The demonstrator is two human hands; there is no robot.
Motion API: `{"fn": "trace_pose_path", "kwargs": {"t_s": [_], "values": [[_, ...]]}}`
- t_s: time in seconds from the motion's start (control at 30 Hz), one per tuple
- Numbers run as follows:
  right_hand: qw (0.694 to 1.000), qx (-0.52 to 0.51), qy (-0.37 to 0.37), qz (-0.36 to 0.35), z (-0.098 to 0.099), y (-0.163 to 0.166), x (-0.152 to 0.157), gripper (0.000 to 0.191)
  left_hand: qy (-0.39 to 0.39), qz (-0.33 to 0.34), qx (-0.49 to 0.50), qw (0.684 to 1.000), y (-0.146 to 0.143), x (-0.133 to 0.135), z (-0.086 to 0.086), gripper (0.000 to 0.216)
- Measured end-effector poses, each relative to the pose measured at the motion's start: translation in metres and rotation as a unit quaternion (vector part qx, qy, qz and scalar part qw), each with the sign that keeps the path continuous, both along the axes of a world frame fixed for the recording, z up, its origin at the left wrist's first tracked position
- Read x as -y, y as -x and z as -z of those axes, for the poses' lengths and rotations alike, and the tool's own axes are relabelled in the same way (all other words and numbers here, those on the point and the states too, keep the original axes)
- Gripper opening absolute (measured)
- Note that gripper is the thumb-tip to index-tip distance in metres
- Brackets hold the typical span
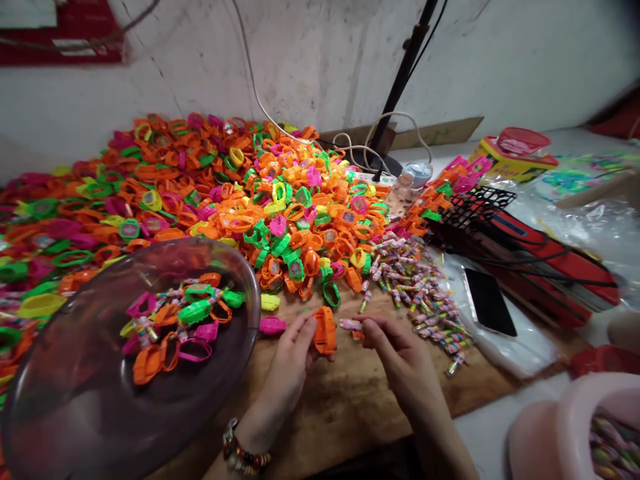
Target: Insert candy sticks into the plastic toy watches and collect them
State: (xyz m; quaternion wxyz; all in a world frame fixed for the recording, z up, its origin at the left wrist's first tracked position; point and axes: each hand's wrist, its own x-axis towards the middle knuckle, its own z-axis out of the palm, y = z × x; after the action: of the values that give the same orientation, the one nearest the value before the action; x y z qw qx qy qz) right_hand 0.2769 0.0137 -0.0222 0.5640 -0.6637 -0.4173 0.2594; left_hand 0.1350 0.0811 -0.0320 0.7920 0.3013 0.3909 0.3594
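My left hand [289,363] pinches an orange plastic toy watch [325,329] just above the wooden board [350,400]. Beside it, my right hand [395,353] has its fingers closed on a small wrapped candy roll [351,325], whose end points at the watch. A huge heap of orange, green, pink and yellow toy watches [200,187] fills the board behind my hands. A scatter of wrapped candy rolls [420,287] lies to the right of them. A dark round bowl [75,400] at the left holds several watches. A loose pink watch [272,325] lies by my left hand.
A black phone [489,301] lies on clear plastic at the right. Behind it are a black mesh basket [475,203], red flat packs [560,267], a stand pole [400,80] with white cables and a yellow box [510,163]. A pink tub [565,433] sits bottom right.
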Motion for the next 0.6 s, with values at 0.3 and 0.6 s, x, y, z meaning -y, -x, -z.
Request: {"fn": "trace_pose_path", "kwargs": {"t_s": [0.3, 0.6], "values": [[0.996, 0.002, -0.012, 0.083, -0.007, 0.024, 0.004, 0.038, -0.030, -0.006, 0.035, 0.999, 0.010, 0.004, -0.015, 0.052], [0.964, 0.232, -0.111, 0.062, -0.021, 0.037, 0.015, 0.013, -0.019, -0.051, 0.045, 0.998, 0.008, 0.004, -0.017, 0.050]]}}
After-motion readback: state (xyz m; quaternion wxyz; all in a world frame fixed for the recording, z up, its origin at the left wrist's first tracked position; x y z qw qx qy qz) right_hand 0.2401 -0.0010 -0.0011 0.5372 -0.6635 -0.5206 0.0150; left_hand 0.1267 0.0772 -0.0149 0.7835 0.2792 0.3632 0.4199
